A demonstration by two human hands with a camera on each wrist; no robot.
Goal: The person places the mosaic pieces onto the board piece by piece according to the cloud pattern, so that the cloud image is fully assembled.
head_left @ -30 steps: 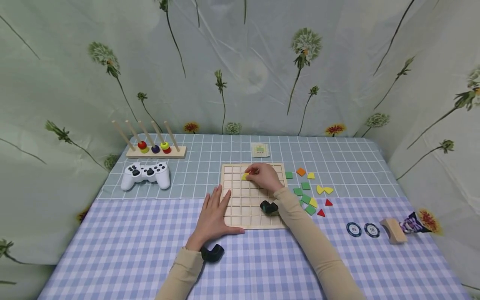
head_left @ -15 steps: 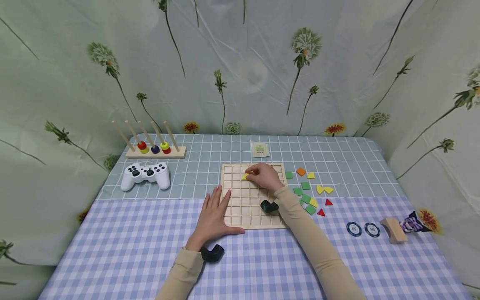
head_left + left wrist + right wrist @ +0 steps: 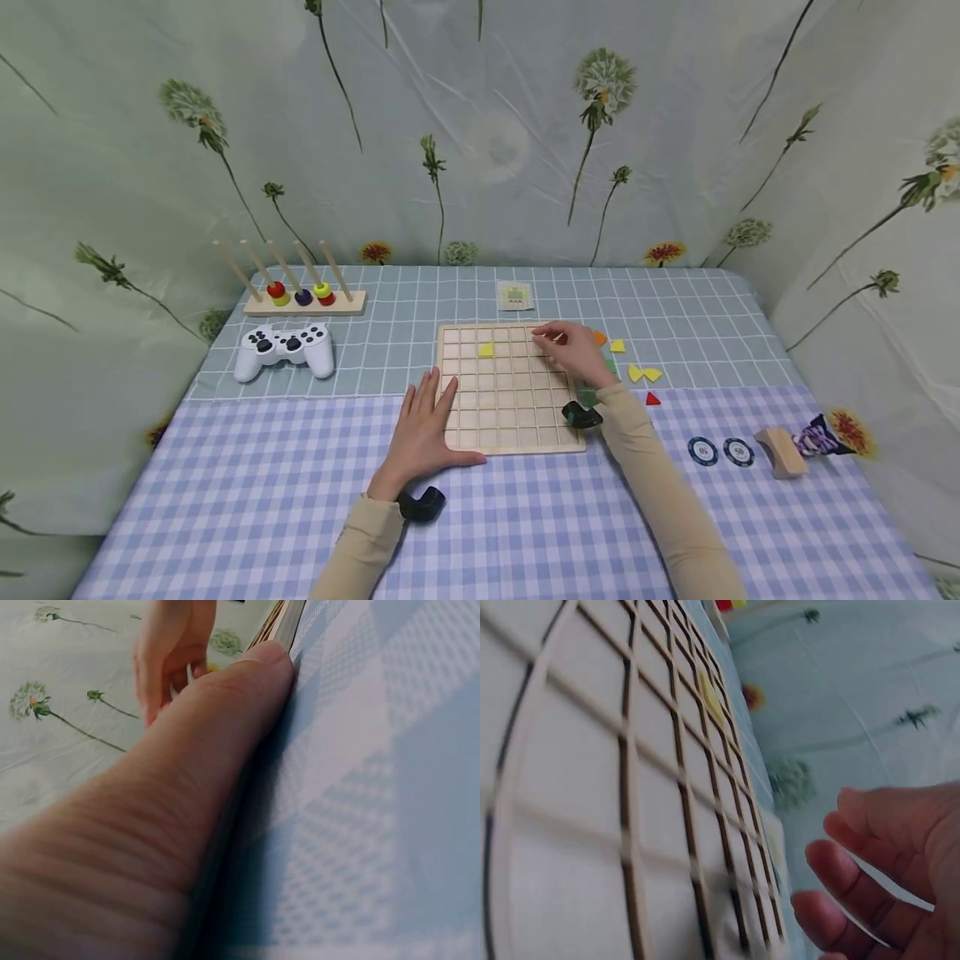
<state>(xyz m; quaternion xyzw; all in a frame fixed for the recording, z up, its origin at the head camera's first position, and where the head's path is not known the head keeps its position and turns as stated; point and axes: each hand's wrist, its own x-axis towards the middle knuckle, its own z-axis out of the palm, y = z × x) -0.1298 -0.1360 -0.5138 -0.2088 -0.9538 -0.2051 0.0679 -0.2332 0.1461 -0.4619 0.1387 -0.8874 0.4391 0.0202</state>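
Note:
A wooden grid board (image 3: 510, 400) lies on the tablecloth. One yellow piece (image 3: 486, 349) lies flat in a cell of its far row; the right wrist view shows the same yellow piece (image 3: 711, 697) among the slats. My left hand (image 3: 420, 433) rests at the board's left and near edges, fingers spread and thumb out. Over the board's far right corner is my right hand (image 3: 573, 354), fingers loosely bent. In the right wrist view its thumb and fingertips (image 3: 832, 862) stand apart with nothing between them. My right hand and forearm partly cover the green pieces (image 3: 587, 397).
Right of the board lie an orange piece (image 3: 600, 337), yellow pieces (image 3: 651, 374) and a red triangle (image 3: 652, 399). A pattern card (image 3: 515, 295) is behind it. Farther out are a game controller (image 3: 285, 350), a peg stand (image 3: 306, 307), poker chips (image 3: 703, 451) and an arched block (image 3: 782, 454).
My right hand has let go of the yellow piece, which stays in the far row, and has moved right to the board's corner. The left hand keeps its place. The head view has shifted slightly.

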